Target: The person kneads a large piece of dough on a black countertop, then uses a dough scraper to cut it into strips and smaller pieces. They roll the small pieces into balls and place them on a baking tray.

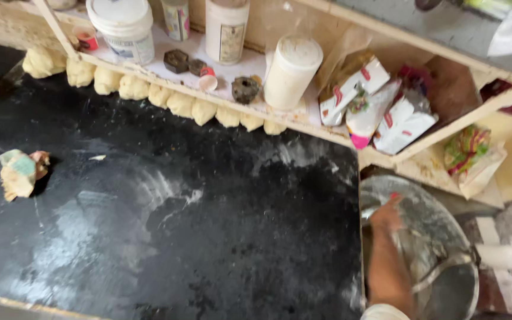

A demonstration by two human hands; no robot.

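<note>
My right hand (386, 216) reaches down into a large steel bowl (440, 237) at the right end of the black counter (208, 225); the hand is blurred and its fingers cannot be made out. My left hand is out of sight. A row of several pale dough balls (179, 104) lies along the back of the counter under the wooden shelf (303, 118). A lump of dough with a green scrap (19, 172) on it rests at the left.
Flour streaks (149, 195) smear the counter's middle. The shelf holds a white tub (122, 26), white jars (291, 71), small dark weights (176, 60) and several food packets (380, 112). Another packet (472, 154) lies on a lower ledge at right.
</note>
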